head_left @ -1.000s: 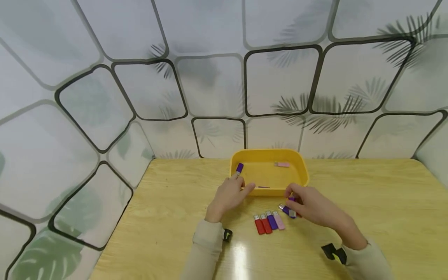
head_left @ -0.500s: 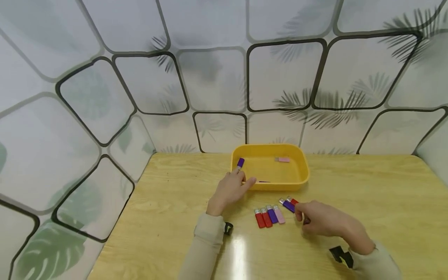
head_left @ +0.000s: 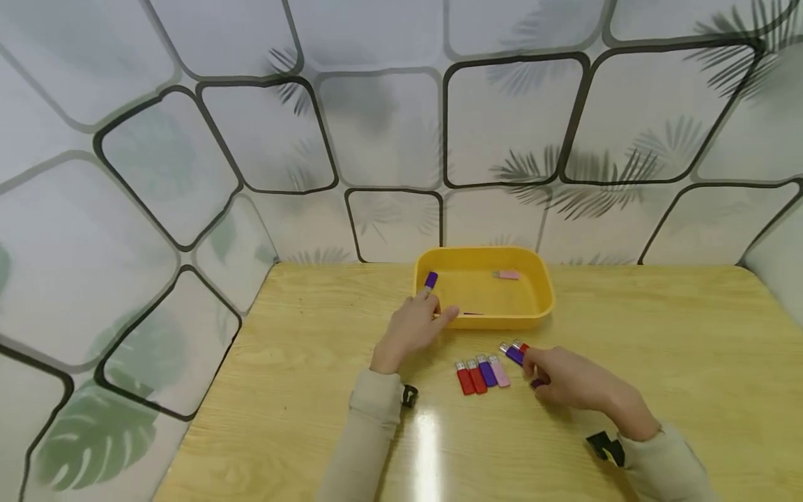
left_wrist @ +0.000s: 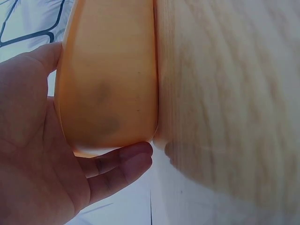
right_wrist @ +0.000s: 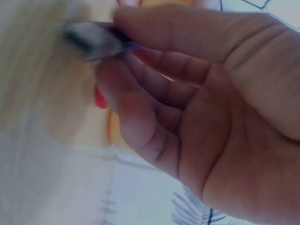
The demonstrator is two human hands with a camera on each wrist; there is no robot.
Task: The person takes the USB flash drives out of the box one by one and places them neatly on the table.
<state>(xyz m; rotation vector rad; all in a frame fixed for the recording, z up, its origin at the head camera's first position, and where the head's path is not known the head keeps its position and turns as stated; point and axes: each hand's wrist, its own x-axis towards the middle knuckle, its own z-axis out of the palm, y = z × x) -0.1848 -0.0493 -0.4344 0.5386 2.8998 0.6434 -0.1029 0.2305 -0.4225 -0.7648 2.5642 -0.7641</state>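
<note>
My left hand (head_left: 410, 329) grips the front left corner of a yellow plastic tray (head_left: 495, 323); in the left wrist view its fingers (left_wrist: 126, 166) wrap the tray's end. Between right thumb and fingers, my right hand (head_left: 580, 380) pinches a purple USB stick (head_left: 538, 383), its metal plug blurred in the right wrist view. Just beyond that hand, another purple USB stick (head_left: 514, 355) and a red USB stick (head_left: 523, 346) lie side by side, partly hidden by it. To their left is a row of two red USB sticks (head_left: 465, 381), a purple one (head_left: 486, 373) and a pink one (head_left: 500, 373).
Inside the tray lie a pink USB stick (head_left: 507, 275) at the back right and a purple USB stick (head_left: 431, 281) at the left; a sliver of something dark shows behind the front rim. The wooden table (head_left: 301, 348) meets a patterned wall (head_left: 383, 139) behind the tray.
My right hand has drawn back from the tray's front with the purple USB stick, uncovering the red and purple sticks, then shifted slightly left. The left hand stays on the tray.
</note>
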